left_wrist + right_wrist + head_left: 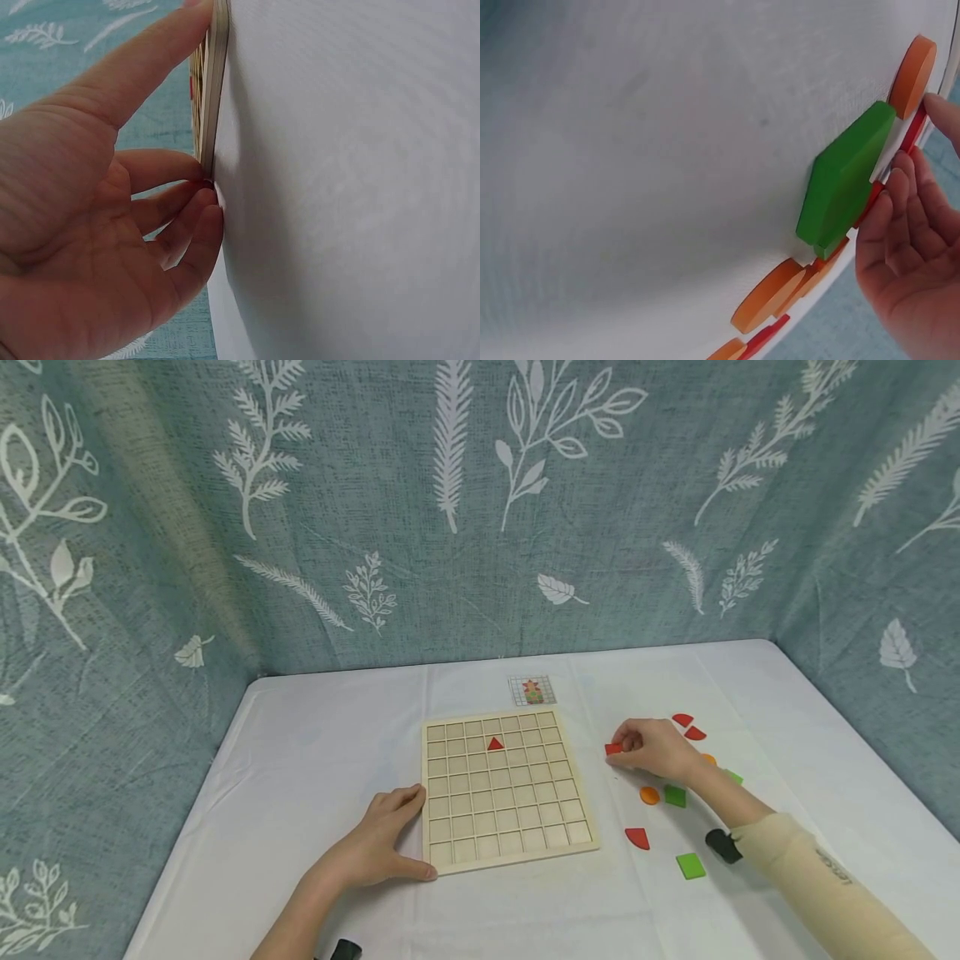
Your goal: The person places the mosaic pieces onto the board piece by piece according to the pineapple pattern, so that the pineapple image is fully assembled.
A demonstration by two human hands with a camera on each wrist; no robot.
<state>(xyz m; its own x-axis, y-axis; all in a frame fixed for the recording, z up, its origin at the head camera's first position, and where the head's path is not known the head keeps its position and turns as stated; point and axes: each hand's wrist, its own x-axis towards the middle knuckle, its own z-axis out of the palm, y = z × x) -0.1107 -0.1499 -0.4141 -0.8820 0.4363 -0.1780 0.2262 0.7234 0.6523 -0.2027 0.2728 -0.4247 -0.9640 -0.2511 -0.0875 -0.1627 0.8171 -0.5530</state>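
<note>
A square wooden grid board (510, 857) lies on the table with a red triangle (495, 744) in one of its upper cells. At its left edge is my left hand (378, 839), thumb at the near corner and index finger farther up the side. The left wrist view shows that thumb (150, 60) and index finger touching the board's edge (215, 97). My right hand (660, 749), right of the board, pinches a small red piece (613, 749) between thumb and fingers. Seen in the right wrist view, the red piece (913, 131) is edge-on, its full outline hidden.
Around the right forearm lie red quarter-circles (637, 838), an orange disc (649, 796), a green piece (675, 796) and a green square (691, 866). A patterned picture card (532, 691) lies behind the board. Patterned curtains (480, 568) enclose the white-covered table (322, 727).
</note>
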